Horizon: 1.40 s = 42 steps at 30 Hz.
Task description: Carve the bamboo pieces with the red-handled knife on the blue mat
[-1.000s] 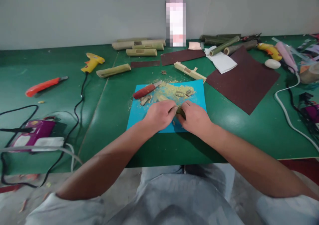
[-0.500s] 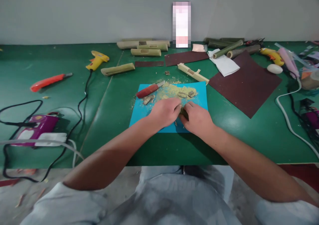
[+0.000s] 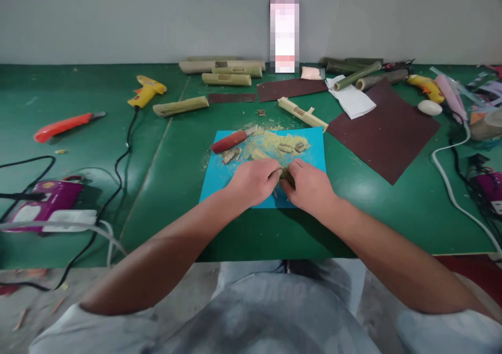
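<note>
My left hand (image 3: 254, 180) and my right hand (image 3: 312, 183) are close together over a blue sheet (image 3: 215, 187), fingers curled round a bamboo piece (image 3: 286, 174). Most of it is hidden by my hands; a pale end shows beyond the left knuckles. A red-handled knife (image 3: 229, 142) lies at the sheet's upper left, its blade pointing right. Just below it are rough brownish chips (image 3: 231, 155). Pale yellow shavings (image 3: 269, 140) are heaped at the sheet's far side, with small dark-edged pieces (image 3: 300, 147) among them.
Behind the sheet lie cut bamboo tubes (image 3: 226, 79) and a slotted bamboo piece (image 3: 301, 114). Brown sandpaper (image 3: 392, 145) spreads to the right. On the left are a yellow glue gun (image 3: 147, 91), an orange cutter (image 3: 65, 127) and a corded purple box (image 3: 49, 200).
A pale end of the bamboo piece now shows beyond my left hand, where it was hidden before. Both hands keep their grip; the whole view has shifted slightly.
</note>
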Each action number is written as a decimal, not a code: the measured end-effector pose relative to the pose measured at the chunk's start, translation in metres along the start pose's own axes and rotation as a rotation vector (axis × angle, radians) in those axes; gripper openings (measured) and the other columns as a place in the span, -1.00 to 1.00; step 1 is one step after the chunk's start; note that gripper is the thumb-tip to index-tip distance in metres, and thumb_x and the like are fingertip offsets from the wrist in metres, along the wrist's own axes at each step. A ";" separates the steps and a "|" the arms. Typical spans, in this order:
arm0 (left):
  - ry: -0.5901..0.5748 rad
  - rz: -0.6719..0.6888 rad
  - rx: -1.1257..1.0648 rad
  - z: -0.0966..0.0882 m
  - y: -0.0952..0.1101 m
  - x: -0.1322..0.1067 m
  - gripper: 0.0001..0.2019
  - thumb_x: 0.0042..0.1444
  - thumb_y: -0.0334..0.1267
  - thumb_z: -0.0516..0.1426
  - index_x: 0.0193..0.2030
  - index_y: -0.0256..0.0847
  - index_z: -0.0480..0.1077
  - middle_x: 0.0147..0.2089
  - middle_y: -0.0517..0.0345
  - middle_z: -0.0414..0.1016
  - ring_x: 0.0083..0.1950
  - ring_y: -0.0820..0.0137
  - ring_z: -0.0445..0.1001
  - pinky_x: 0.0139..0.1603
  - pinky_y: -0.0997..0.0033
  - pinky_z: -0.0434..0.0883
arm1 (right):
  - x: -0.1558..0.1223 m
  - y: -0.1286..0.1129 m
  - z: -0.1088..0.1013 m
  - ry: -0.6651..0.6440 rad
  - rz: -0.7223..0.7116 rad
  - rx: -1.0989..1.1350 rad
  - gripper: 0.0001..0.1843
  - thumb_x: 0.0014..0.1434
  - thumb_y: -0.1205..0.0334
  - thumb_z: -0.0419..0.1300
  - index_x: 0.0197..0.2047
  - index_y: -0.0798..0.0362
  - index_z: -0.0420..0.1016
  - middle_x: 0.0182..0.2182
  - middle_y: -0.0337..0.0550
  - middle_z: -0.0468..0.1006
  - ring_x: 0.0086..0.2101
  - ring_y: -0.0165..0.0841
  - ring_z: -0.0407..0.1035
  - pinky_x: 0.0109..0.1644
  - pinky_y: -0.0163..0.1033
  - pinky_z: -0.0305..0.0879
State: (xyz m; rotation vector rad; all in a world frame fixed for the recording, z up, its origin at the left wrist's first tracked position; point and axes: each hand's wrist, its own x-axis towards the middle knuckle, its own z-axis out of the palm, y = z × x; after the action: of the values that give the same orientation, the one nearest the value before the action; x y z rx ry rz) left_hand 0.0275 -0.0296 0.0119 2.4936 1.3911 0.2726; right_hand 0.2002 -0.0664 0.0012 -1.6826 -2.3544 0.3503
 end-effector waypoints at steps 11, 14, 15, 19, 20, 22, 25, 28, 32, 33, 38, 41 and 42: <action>0.002 0.010 0.025 0.001 -0.003 -0.003 -0.75 0.31 -0.25 -0.01 -0.35 -0.19 0.41 -0.37 0.08 0.50 -0.35 0.34 0.42 -0.37 0.33 0.16 | 0.001 0.001 0.001 0.006 -0.016 0.013 -0.79 0.35 0.14 0.08 -0.18 0.08 0.45 -0.20 -0.03 0.54 -0.28 -0.29 0.33 -0.33 -0.18 -0.06; 0.017 0.007 0.041 0.001 -0.001 0.004 -0.75 0.31 -0.26 -0.02 -0.33 -0.19 0.43 -0.33 0.07 0.51 -0.32 0.32 0.44 -0.36 0.33 0.17 | 0.001 0.001 0.001 0.011 -0.012 0.015 -0.78 0.36 0.14 0.07 -0.16 0.08 0.45 -0.20 -0.04 0.54 -0.29 -0.29 0.33 -0.33 -0.18 -0.06; 0.013 0.010 0.044 0.001 0.000 0.005 -0.75 0.31 -0.27 -0.02 -0.34 -0.19 0.42 -0.34 0.07 0.51 -0.32 0.31 0.44 -0.37 0.32 0.16 | 0.001 0.001 0.001 0.009 -0.003 0.016 -0.77 0.37 0.13 0.06 -0.16 0.08 0.45 -0.20 -0.04 0.53 -0.29 -0.30 0.33 -0.33 -0.18 -0.06; 0.003 0.024 0.021 0.000 -0.001 0.003 -0.75 0.31 -0.26 -0.01 -0.33 -0.20 0.43 -0.35 0.07 0.52 -0.33 0.32 0.44 -0.37 0.33 0.18 | 0.000 0.001 0.001 -0.006 -0.006 0.007 -0.78 0.36 0.13 0.07 -0.19 0.08 0.45 -0.21 -0.04 0.53 -0.28 -0.29 0.33 -0.33 -0.17 -0.05; 0.009 0.021 0.017 0.000 -0.001 0.002 -0.75 0.31 -0.26 -0.01 -0.33 -0.20 0.43 -0.35 0.07 0.52 -0.33 0.32 0.45 -0.37 0.33 0.18 | 0.000 0.000 0.001 -0.007 -0.019 0.003 -0.78 0.36 0.14 0.07 -0.18 0.09 0.45 -0.21 -0.03 0.53 -0.27 -0.28 0.34 -0.33 -0.17 -0.05; 0.027 0.015 0.015 0.001 -0.001 0.003 -0.76 0.30 -0.28 0.00 -0.34 -0.20 0.42 -0.34 0.07 0.52 -0.32 0.32 0.45 -0.36 0.33 0.17 | 0.000 0.000 0.001 -0.002 -0.038 -0.002 -0.78 0.36 0.15 0.06 -0.17 0.09 0.45 -0.21 -0.02 0.53 -0.27 -0.28 0.33 -0.32 -0.17 -0.04; 0.037 0.026 0.029 0.001 0.000 0.005 -0.76 0.30 -0.28 -0.01 -0.37 -0.19 0.39 -0.36 0.08 0.50 -0.33 0.33 0.43 -0.38 0.33 0.15 | 0.000 0.000 0.001 0.010 -0.022 -0.004 -0.77 0.37 0.15 0.05 -0.15 0.09 0.46 -0.20 -0.01 0.53 -0.28 -0.28 0.33 -0.33 -0.17 -0.06; 0.017 0.043 0.025 0.000 -0.002 0.003 -0.74 0.30 -0.27 -0.01 -0.39 -0.19 0.39 -0.40 0.09 0.48 -0.36 0.34 0.41 -0.38 0.33 0.14 | 0.000 0.000 0.003 0.007 -0.005 -0.006 -0.77 0.36 0.14 0.05 -0.18 0.09 0.46 -0.21 -0.02 0.53 -0.29 -0.28 0.32 -0.34 -0.17 -0.08; 0.023 0.015 0.002 0.000 -0.002 0.002 -0.77 0.28 -0.27 0.00 -0.36 -0.20 0.41 -0.38 0.08 0.50 -0.35 0.34 0.42 -0.38 0.34 0.16 | 0.001 0.001 0.004 0.015 -0.027 -0.012 -0.77 0.36 0.14 0.06 -0.17 0.10 0.45 -0.20 -0.02 0.53 -0.28 -0.28 0.33 -0.33 -0.17 -0.07; 0.025 0.007 0.004 0.000 -0.001 0.003 -0.77 0.28 -0.28 0.00 -0.36 -0.20 0.41 -0.37 0.08 0.50 -0.35 0.33 0.42 -0.38 0.34 0.16 | 0.001 0.001 0.003 0.019 -0.022 -0.012 -0.76 0.37 0.14 0.05 -0.16 0.10 0.46 -0.20 -0.02 0.53 -0.28 -0.28 0.33 -0.33 -0.17 -0.07; 0.021 0.017 -0.003 0.001 -0.001 0.002 -0.74 0.31 -0.26 -0.02 -0.35 -0.19 0.41 -0.36 0.07 0.50 -0.34 0.32 0.43 -0.37 0.33 0.18 | 0.001 0.001 0.002 0.004 0.005 -0.007 -0.74 0.38 0.12 0.03 -0.17 0.08 0.46 -0.20 -0.04 0.53 -0.29 -0.29 0.33 -0.34 -0.17 -0.06; 0.037 0.026 -0.016 0.002 -0.003 0.000 -0.74 0.31 -0.25 -0.02 -0.34 -0.19 0.42 -0.37 0.07 0.51 -0.35 0.33 0.42 -0.37 0.34 0.19 | 0.001 0.000 0.002 0.005 -0.014 -0.002 -0.75 0.37 0.13 0.04 -0.17 0.08 0.46 -0.20 -0.03 0.53 -0.28 -0.29 0.33 -0.33 -0.17 -0.04; 0.042 0.020 -0.013 0.002 -0.002 0.001 -0.74 0.31 -0.25 -0.02 -0.35 -0.19 0.41 -0.37 0.07 0.50 -0.35 0.34 0.42 -0.37 0.33 0.18 | 0.001 0.000 0.002 0.006 -0.020 0.000 -0.75 0.37 0.13 0.04 -0.16 0.08 0.46 -0.20 -0.03 0.53 -0.27 -0.28 0.33 -0.32 -0.17 -0.03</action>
State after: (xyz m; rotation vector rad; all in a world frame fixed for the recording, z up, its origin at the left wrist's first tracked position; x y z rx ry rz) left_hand 0.0269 -0.0281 0.0090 2.5059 1.3765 0.3391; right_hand 0.1994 -0.0656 -0.0006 -1.6570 -2.3653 0.3407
